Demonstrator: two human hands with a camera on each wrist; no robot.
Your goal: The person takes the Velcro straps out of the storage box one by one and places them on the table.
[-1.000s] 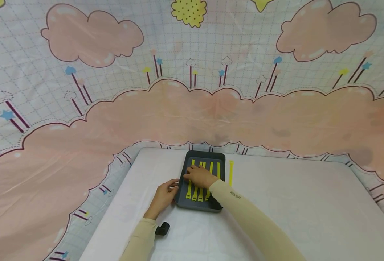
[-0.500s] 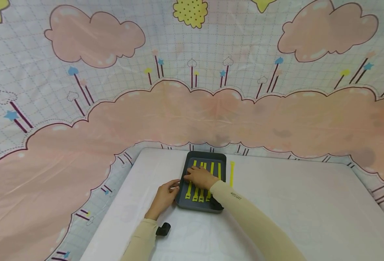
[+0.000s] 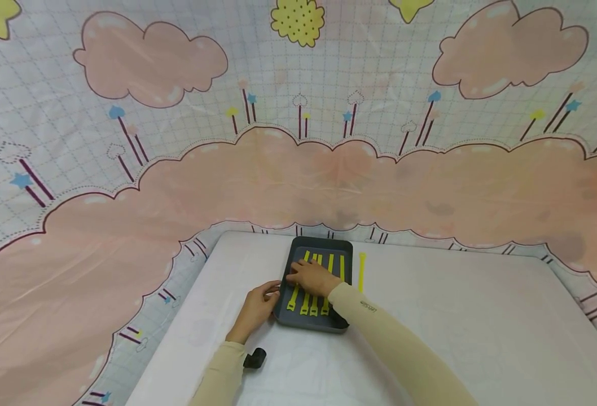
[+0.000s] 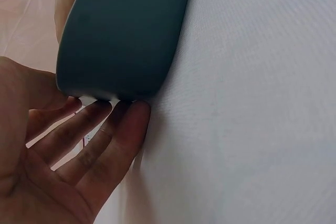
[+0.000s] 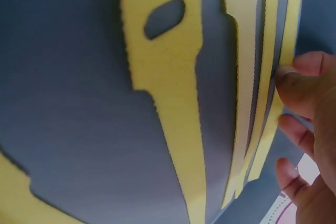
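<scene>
In the head view my right hand (image 3: 312, 277) reaches into a dark grey tray (image 3: 311, 326) where several yellow slotted hook-and-loop cable ties (image 3: 314, 307) lie lengthwise. Thumb and index finger pinch the leftmost cable tie (image 3: 292, 301), which slants slightly; the right wrist view shows this cable tie (image 5: 268, 145) at the thumb tip. My left hand (image 3: 255, 307) is at the tray's left side. In the left wrist view its fairly straight fingers (image 4: 118, 145) touch the outside of the tray wall (image 4: 126, 35). My right hand and forearm hide parts of the ties and tray.
Another yellow cable tie (image 3: 361, 270) lies on the white table (image 3: 461, 316) just right of the tray. A black device (image 3: 255, 358) sits at the left wrist. Behind the table hangs a cloud-patterned cloth (image 3: 329, 180).
The leftmost cable tie has turned, its top going right and its bottom slightly left, under the right hand. The left hand stays at the tray. The head view has shifted slightly.
</scene>
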